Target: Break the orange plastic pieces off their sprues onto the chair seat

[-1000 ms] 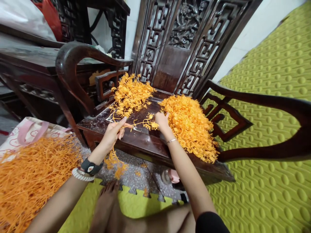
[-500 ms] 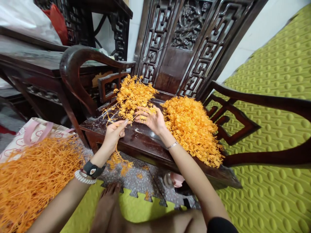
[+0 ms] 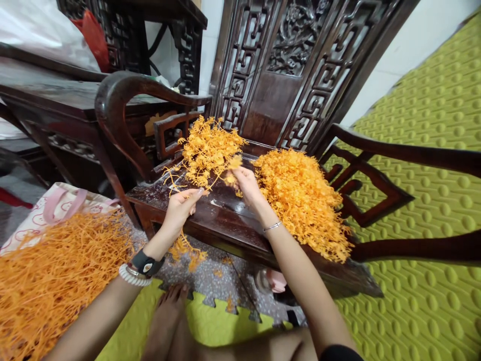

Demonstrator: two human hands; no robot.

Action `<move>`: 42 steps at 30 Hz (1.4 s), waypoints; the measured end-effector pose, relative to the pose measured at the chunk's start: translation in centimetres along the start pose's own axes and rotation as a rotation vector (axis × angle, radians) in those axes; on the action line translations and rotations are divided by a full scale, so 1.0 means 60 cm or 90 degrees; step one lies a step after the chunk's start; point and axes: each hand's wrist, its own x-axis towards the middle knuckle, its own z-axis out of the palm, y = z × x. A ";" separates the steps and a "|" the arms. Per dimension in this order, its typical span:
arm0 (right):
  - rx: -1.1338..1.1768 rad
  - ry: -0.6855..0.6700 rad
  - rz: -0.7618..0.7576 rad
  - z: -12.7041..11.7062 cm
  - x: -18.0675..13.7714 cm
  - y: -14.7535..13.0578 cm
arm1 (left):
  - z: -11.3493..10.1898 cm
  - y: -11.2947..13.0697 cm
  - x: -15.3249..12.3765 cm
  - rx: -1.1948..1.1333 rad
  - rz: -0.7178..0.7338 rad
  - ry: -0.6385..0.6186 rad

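Observation:
My left hand [image 3: 182, 208] is closed in a pinch, thumb against finger, on the lower end of a thin orange plastic sprig [image 3: 215, 181]. That sprig slants up toward my right hand [image 3: 248, 186], whose fingers are bent together around small orange flower-like pieces [image 3: 235, 163], blurred by motion. Behind both hands lies a loose heap of orange branched sprigs [image 3: 210, 145] on the dark wooden chair seat [image 3: 233, 220]. Beside my right hand stands a denser heap of small orange pieces [image 3: 300, 200]. More orange strands [image 3: 184, 248] hang below my left hand, at the seat's front edge.
Curved wooden armrests [image 3: 120, 95] flank the seat, with a carved backrest [image 3: 274, 100] behind. At the lower left a pile of long orange strands [image 3: 67, 271] lies by a white bag [image 3: 26, 225] with pink handles. Green foam mats [image 3: 413, 200] cover parts of the floor.
My right hand has moved slightly right, and its spread fingers have closed around the orange pieces. My left hand keeps its pinch, shifted a little right; the view has shifted slightly.

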 end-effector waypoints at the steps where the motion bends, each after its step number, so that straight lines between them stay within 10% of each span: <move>1: 0.012 0.019 -0.002 -0.004 0.001 -0.003 | 0.000 -0.001 0.000 0.007 0.005 0.000; 5: 0.028 -0.056 0.069 -0.008 -0.005 -0.023 | 0.001 -0.004 0.000 -0.001 0.010 0.006; 14: 0.092 -0.533 0.167 -0.006 -0.034 -0.036 | 0.002 -0.003 0.002 -0.062 0.001 0.038; 18: 0.082 -0.588 0.201 -0.014 -0.037 -0.038 | 0.005 -0.002 0.001 -0.071 0.000 0.043; 23: -0.027 -0.490 0.173 -0.013 -0.029 -0.031 | 0.005 -0.004 0.001 -0.073 0.018 0.062; 32: -0.723 -0.170 -0.320 -0.017 -0.016 -0.023 | 0.012 -0.005 -0.023 0.344 0.121 -0.042; 42: -0.688 0.005 -0.529 -0.033 -0.016 -0.016 | 0.022 0.042 -0.136 0.211 -0.109 -0.246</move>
